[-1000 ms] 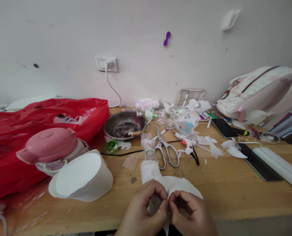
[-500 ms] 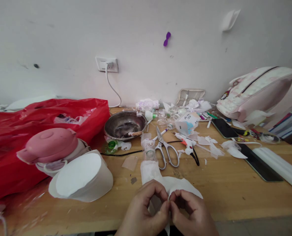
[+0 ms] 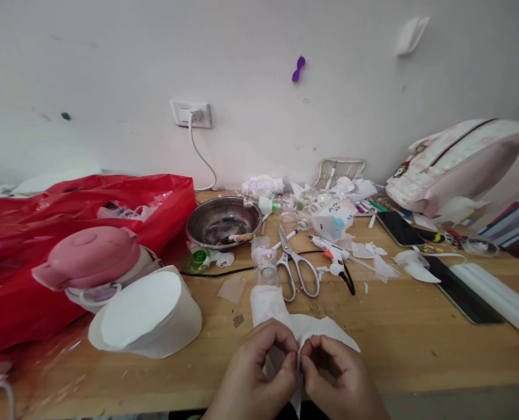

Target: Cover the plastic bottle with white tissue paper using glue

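Observation:
At the table's front edge, my left hand (image 3: 266, 370) and my right hand (image 3: 338, 373) pinch a thin white sheet (image 3: 329, 331), paper or soft cloth, their fingertips almost meeting. Part of the sheet hangs down between the hands, and part spreads on the table behind them. Just beyond lies a clear plastic bottle (image 3: 267, 275), its lower part wrapped in white. Right of the bottle rest silver scissors (image 3: 295, 262) with the blades pointing away. A white hot glue gun (image 3: 335, 252) with an orange part lies further right.
A metal bowl (image 3: 224, 221) stands behind the bottle. On the left are a white cylinder (image 3: 154, 315), a pink-lidded cup (image 3: 93, 256) and a red plastic bag (image 3: 18, 233). Two phones (image 3: 460, 289) lie at the right, near a pale backpack (image 3: 460, 163). A black cord (image 3: 224, 273) crosses the table.
The fingertips of my two hands have drawn slightly apart, and more of the white sheet shows between them. The other things have kept their places.

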Available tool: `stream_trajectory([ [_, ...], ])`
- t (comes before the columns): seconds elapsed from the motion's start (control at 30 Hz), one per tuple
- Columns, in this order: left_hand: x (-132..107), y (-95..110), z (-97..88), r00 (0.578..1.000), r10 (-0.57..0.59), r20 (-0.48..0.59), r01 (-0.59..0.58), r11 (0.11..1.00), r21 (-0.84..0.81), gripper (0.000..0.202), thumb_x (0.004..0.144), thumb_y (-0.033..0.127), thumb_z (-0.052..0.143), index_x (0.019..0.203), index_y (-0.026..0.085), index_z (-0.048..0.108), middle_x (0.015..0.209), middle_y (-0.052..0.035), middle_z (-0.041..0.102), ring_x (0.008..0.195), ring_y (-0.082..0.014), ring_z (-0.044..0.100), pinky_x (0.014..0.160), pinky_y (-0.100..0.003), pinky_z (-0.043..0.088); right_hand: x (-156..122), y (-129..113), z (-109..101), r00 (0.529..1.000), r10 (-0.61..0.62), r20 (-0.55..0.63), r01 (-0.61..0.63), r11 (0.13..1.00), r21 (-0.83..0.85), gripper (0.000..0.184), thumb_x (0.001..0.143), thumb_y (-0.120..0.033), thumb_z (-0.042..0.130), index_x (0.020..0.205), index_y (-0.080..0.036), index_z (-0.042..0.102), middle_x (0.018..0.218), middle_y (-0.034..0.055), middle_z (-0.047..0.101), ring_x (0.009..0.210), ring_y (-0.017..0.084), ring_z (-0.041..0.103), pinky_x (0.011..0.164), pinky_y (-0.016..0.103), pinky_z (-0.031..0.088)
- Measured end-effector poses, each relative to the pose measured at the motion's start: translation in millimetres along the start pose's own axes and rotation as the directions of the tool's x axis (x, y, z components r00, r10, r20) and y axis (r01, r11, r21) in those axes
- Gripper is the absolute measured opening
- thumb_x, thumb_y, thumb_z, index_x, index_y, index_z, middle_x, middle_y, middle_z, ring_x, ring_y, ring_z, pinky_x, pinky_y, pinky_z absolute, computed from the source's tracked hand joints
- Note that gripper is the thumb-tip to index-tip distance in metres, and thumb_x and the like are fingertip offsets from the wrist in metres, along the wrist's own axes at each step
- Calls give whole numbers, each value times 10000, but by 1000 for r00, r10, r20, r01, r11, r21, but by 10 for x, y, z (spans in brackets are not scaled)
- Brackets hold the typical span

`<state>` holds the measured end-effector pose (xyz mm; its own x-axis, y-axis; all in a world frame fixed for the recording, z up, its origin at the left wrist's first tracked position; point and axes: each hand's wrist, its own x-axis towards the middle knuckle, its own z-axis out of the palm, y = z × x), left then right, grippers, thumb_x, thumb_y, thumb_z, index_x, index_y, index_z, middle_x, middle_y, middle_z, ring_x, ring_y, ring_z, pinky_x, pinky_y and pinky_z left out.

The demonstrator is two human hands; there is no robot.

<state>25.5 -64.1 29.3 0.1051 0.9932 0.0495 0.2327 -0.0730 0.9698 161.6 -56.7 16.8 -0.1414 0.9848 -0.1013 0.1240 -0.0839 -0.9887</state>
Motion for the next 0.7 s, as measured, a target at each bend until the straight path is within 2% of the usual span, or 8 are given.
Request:
stream_trajectory([
  [0.47,2,2,-1,1000,-16,3,16,1000,-1,73,742,212,486,702,181,539,713,-23,586,683,-149,540,635,-238,420,-1,-3,7,1000,-16,-12,15,1000,-25,61,650,-224,556,603,-201,587,598,6,643,573,144,616,567,206,498],
  [0.7,-3,-9,-2,1000,-31,2,31,999,-6,106,730,264,470,698,178,524,706,-37,566,671,-167,526,626,-260,411,-32,-63,-19,993,23,-114,-22,1000,10,93,627,-274,604,571,-201,589,567,5,627,552,150,599,554,217,493],
])
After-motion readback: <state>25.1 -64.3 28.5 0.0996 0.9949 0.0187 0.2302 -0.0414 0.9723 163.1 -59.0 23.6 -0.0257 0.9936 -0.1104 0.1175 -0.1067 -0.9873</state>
